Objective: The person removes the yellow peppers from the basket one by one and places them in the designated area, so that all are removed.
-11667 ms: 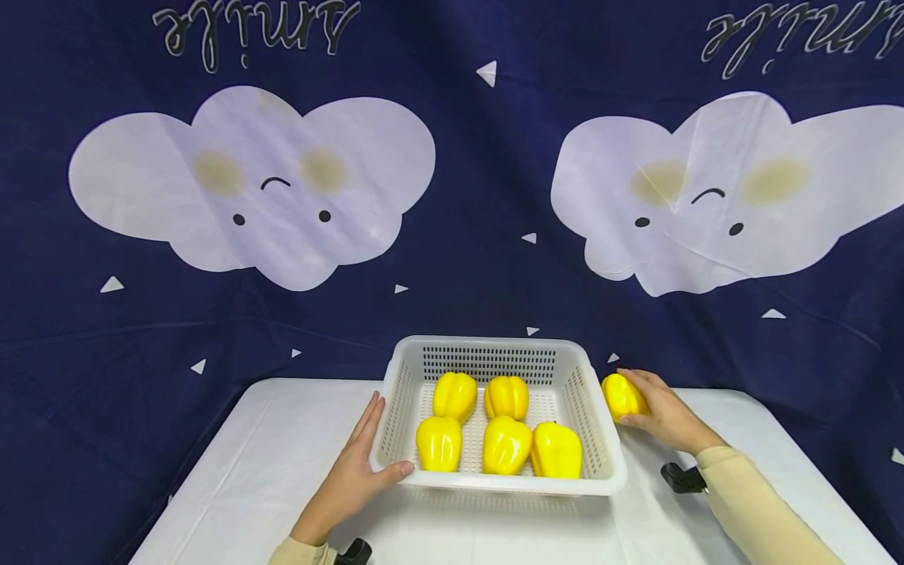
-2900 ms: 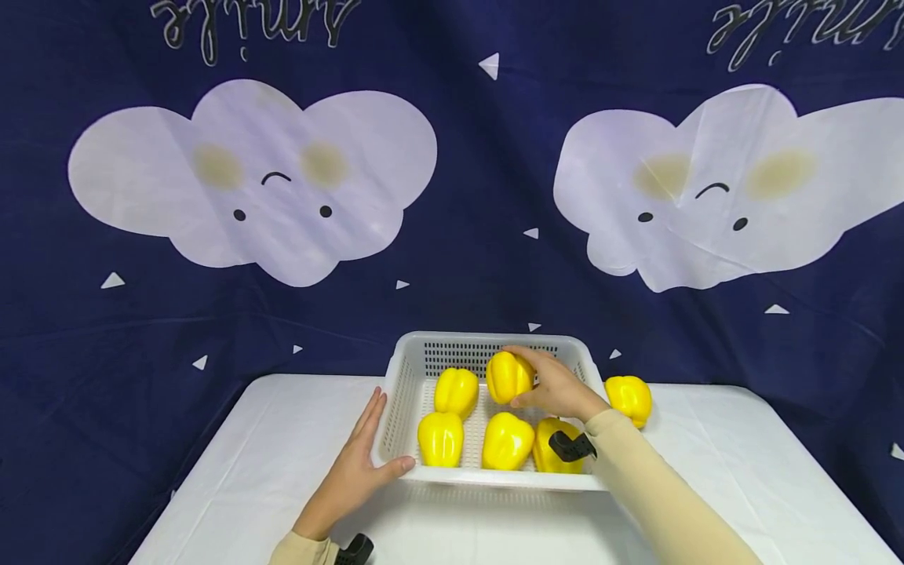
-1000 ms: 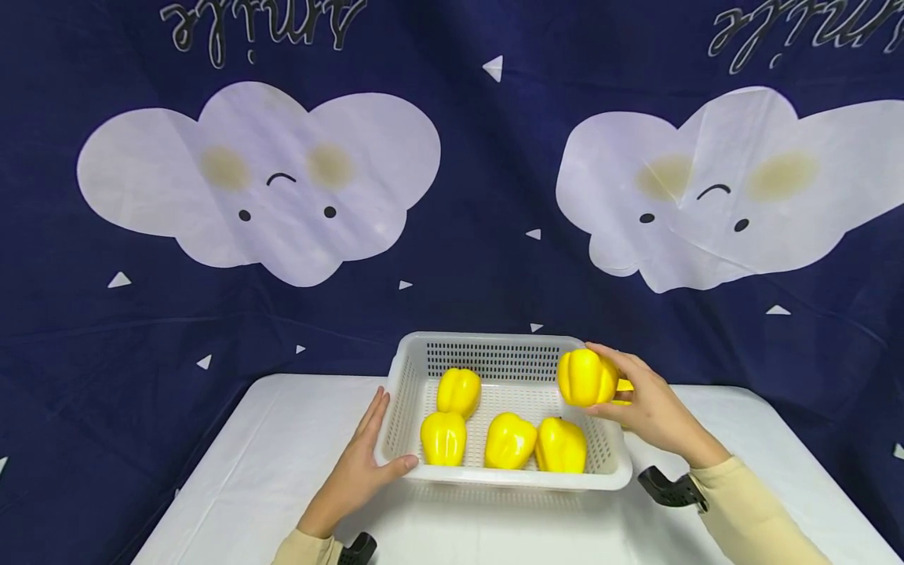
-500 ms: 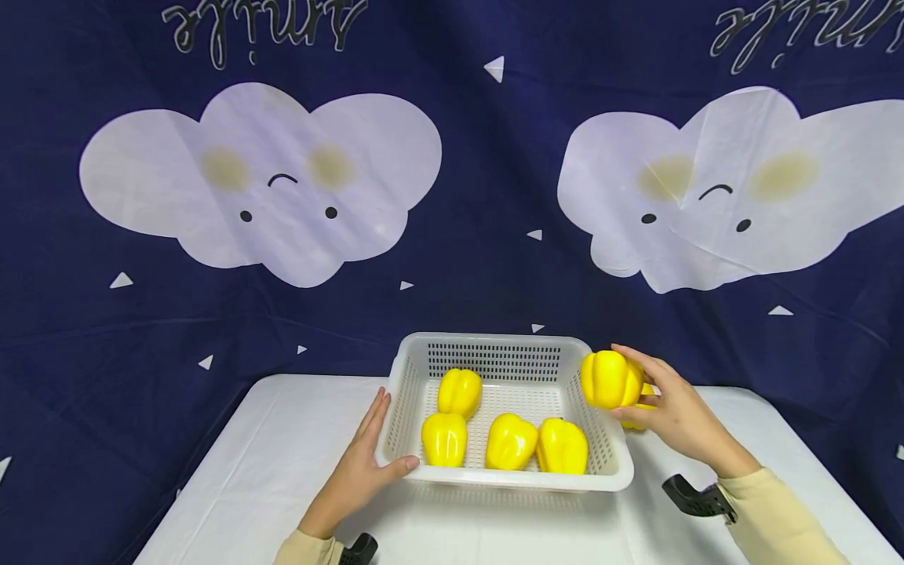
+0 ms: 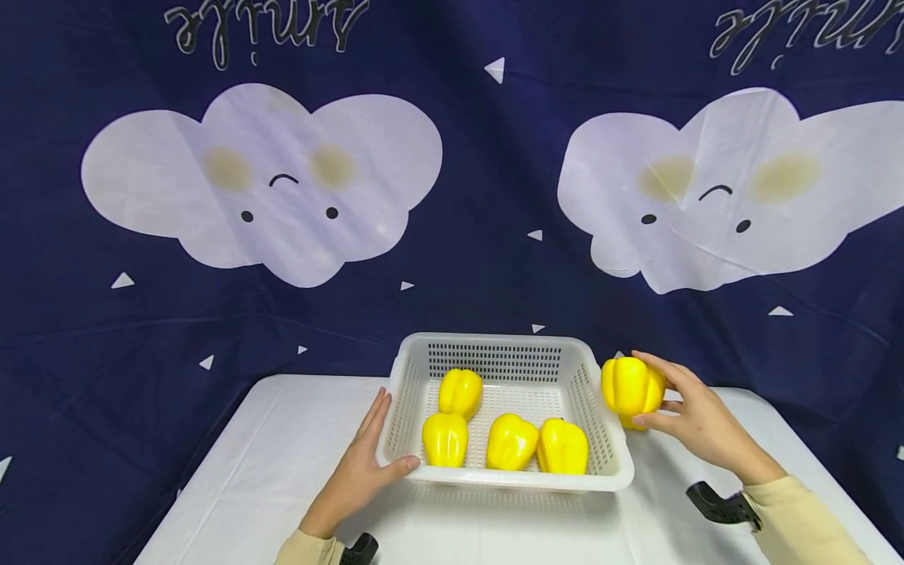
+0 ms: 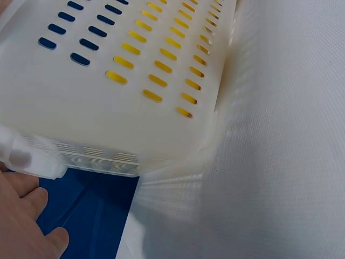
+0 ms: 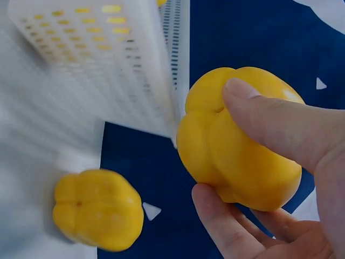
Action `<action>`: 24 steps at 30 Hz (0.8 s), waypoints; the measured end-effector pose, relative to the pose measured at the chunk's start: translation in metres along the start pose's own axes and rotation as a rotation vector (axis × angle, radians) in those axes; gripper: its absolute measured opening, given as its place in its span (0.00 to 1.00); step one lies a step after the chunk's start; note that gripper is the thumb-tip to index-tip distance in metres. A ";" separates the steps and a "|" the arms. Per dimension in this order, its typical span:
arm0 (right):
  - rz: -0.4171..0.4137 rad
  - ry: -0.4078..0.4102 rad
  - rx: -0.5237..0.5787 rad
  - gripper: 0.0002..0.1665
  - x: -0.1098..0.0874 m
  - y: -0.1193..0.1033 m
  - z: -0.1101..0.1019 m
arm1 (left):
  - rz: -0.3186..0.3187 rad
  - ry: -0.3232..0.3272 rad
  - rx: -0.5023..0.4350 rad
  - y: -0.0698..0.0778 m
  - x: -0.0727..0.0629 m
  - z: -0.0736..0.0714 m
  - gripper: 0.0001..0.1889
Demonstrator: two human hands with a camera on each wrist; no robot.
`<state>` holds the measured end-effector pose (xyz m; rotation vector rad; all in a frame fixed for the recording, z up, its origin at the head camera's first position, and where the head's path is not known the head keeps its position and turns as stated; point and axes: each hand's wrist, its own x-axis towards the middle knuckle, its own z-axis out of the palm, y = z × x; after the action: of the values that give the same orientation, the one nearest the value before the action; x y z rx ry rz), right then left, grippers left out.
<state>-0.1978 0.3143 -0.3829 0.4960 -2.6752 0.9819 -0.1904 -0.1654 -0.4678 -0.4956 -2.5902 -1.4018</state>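
Note:
My right hand (image 5: 706, 420) grips a yellow bell pepper (image 5: 631, 386) in the air, just right of the white basket (image 5: 523, 480). In the right wrist view, the thumb lies over this pepper and fingers support its other side. Below it, another bell pepper (image 7: 99, 210) sits on the table, mostly hidden in the head view. My left hand (image 5: 356, 471) rests with straight fingers along the basket's left side, its thumb on the front rim near the corner. Inside the basket lie several bell peppers, two at the left (image 5: 445, 439) and two towards the front right (image 5: 563, 446).
A white cloth covers the table (image 5: 282, 439). Behind it hangs a dark blue curtain (image 5: 487, 290) printed with clouds and triangles, close to the basket's back. Black wrist devices (image 5: 722, 504) sit at both sleeves.
The first bell pepper was put down right of the basket. My right hand then took another from the basket's back and carried it right, over the rim. The left hand stays put.

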 end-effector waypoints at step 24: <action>0.003 0.050 -0.019 0.56 -0.007 0.043 -0.013 | -0.018 -0.009 -0.001 0.001 0.000 -0.001 0.57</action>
<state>-0.2067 0.3549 -0.4005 0.4570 -2.6396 0.9561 -0.1898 -0.1656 -0.4666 -0.4810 -2.6076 -1.4097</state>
